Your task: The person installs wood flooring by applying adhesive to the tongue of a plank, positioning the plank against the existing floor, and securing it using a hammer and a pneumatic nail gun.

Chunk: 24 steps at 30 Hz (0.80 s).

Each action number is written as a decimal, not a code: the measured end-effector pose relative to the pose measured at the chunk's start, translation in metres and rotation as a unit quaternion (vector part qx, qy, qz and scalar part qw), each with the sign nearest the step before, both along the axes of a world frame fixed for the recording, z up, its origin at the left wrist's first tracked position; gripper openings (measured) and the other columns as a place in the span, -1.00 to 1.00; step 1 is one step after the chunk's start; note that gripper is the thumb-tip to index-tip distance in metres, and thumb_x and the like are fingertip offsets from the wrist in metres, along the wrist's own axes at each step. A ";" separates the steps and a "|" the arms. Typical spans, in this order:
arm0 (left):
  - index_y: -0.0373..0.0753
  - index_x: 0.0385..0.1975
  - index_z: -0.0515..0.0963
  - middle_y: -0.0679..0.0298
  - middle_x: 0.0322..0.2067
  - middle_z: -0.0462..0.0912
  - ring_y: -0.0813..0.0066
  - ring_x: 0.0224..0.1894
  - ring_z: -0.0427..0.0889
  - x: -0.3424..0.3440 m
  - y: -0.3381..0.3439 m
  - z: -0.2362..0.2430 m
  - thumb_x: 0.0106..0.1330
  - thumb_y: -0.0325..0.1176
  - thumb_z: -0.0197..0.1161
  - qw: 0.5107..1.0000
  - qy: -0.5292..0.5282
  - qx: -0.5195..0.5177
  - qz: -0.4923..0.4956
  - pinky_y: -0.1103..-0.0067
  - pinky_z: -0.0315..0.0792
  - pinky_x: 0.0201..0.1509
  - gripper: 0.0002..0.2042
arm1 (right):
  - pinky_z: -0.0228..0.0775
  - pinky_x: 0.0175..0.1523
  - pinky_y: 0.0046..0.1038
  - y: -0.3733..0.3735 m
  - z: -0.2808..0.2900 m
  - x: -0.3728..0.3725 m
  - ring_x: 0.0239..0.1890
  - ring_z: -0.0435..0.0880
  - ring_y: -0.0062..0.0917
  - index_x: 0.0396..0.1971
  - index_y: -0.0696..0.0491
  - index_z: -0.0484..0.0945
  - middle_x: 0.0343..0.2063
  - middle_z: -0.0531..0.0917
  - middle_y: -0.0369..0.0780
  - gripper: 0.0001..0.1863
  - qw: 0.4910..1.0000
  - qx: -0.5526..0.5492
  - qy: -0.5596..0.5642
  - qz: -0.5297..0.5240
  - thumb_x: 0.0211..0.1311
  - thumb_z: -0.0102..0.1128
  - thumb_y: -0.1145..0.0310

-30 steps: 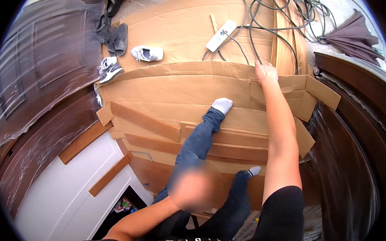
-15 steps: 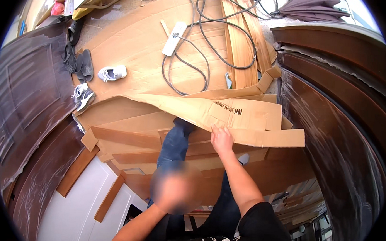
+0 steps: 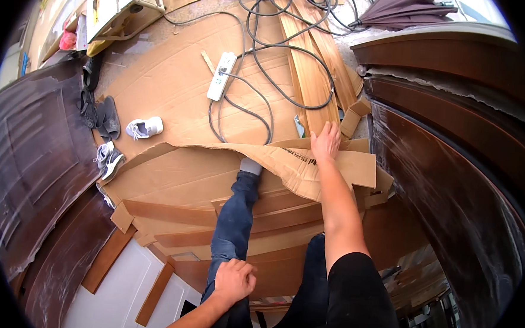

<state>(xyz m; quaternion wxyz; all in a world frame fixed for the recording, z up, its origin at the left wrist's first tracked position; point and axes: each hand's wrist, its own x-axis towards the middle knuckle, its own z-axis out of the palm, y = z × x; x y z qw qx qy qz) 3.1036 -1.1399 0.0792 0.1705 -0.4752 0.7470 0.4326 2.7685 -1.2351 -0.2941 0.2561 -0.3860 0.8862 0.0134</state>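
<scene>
My right hand [image 3: 326, 142] reaches forward onto a bent sheet of brown cardboard [image 3: 301, 169], its fingers stretched over the far fold and its palm on the sheet. The sheet curves up in front of me, with its short flap [image 3: 363, 169] to the right of my wrist. My left hand [image 3: 235, 279] rests on my left knee, fingers loosely curled and empty. My left leg [image 3: 236, 207] extends forward, its grey-socked foot [image 3: 250, 166] partly under the cardboard's raised edge. Brown boards [image 3: 259, 223] lie across in front of me.
Beyond the cardboard are a white power strip [image 3: 221, 76], looping black cable [image 3: 263, 45] and wooden planks [image 3: 310, 53]. Shoes [image 3: 144, 128] stand at the left. Dark brown panels [image 3: 441, 155] flank both sides. A folded umbrella [image 3: 404, 10] lies far right.
My right hand has moved forward and right, and the cardboard's near edge is folded away from me, showing more of my foot. My left hand has come down onto my knee.
</scene>
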 end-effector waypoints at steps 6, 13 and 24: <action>-0.01 -0.48 0.69 0.44 -0.44 0.70 0.38 -0.30 0.66 0.006 -0.007 0.001 0.08 -0.42 0.34 1.000 -0.005 0.014 0.011 0.45 0.45 -0.20 -0.92 | -0.06 0.59 -0.07 -0.055 -0.020 0.004 0.58 0.04 -0.03 0.55 0.26 -0.10 0.56 0.01 0.14 0.34 0.987 0.135 0.048 -0.073 0.04 0.50 -0.26; -0.02 -0.48 0.69 0.43 -0.44 0.71 0.37 -0.29 0.66 0.011 -0.007 -0.001 0.09 -0.42 0.33 1.000 -0.007 0.009 0.025 0.43 0.45 -0.21 -0.93 | 0.15 0.45 -0.05 -0.082 -0.001 -0.004 0.35 0.41 -0.01 0.47 0.24 0.04 0.27 0.42 0.18 0.26 0.991 0.128 0.033 -0.028 -0.05 0.59 -0.15; -0.03 -0.45 0.71 0.42 -0.42 0.72 0.36 -0.24 0.67 0.000 -0.012 -0.001 0.17 -0.38 0.29 1.000 -0.008 0.003 0.017 0.42 0.47 -0.13 -0.93 | 0.40 0.32 -0.09 -0.089 0.126 0.018 0.19 0.50 0.05 0.30 0.30 0.23 0.12 0.44 0.13 -0.02 0.983 -0.004 -0.128 -0.130 -0.01 0.50 0.03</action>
